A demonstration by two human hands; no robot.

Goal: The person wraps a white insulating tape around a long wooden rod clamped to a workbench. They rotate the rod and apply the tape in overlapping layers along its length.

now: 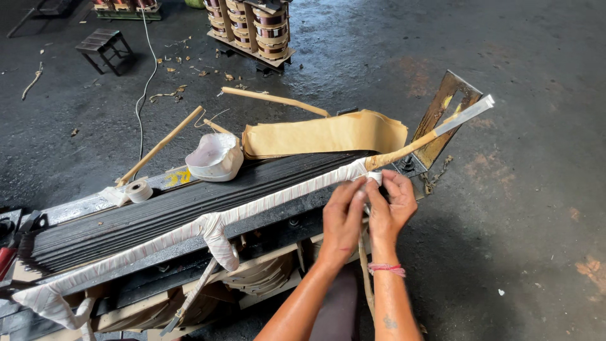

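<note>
Both hands are pinching white cloth tape (374, 177) around the paper-covered conductor bar (404, 151): left hand (344, 218) steadying the wrapped section, right hand (392, 205) keeping the wrap tight.

A long taped bar (278, 192) is lying along the near edge of a stack of steel laminations (164, 211). Both hands are meeting at its right end, the left hand (344, 218) just left of the right hand (391, 205). Behind them, folded paper sheets (325, 134) are resting on the stack, with a bowl (214, 158) to their left and a tape roll (139, 190) farther left. Wound coils (252, 25) are standing on the floor (517, 189) far behind.
</note>
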